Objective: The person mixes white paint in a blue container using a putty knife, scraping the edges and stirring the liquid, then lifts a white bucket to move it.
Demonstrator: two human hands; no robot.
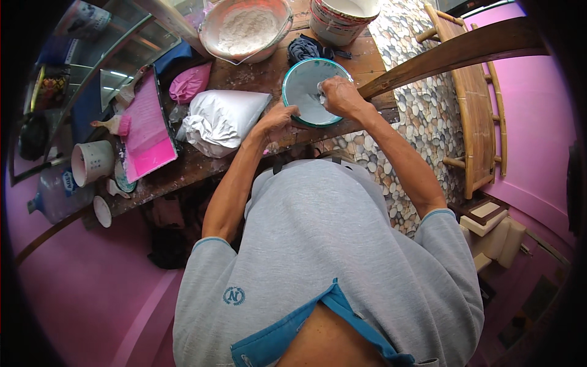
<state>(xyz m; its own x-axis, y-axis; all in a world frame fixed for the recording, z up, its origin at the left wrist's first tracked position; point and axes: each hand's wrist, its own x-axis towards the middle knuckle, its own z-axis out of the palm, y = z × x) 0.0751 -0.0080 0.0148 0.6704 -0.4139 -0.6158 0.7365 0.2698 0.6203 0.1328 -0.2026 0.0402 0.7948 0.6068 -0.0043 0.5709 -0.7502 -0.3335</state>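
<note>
1 teal-rimmed bucket (302, 85), mouth toward the person (339, 226), left hand (278, 120) against it

Teal-rimmed and pale inside, my round bowl (307, 100) opens upward at the table's (367, 56) near edge, my right fingers (340, 96) gripping a whitish wad (321, 92).

Smooth plastic bucket (299, 88), rough wooden table (365, 54) (scuffed, mostly matt), crinkled, faintly glossy bag (229, 119), matt cloth (309, 51)
</note>
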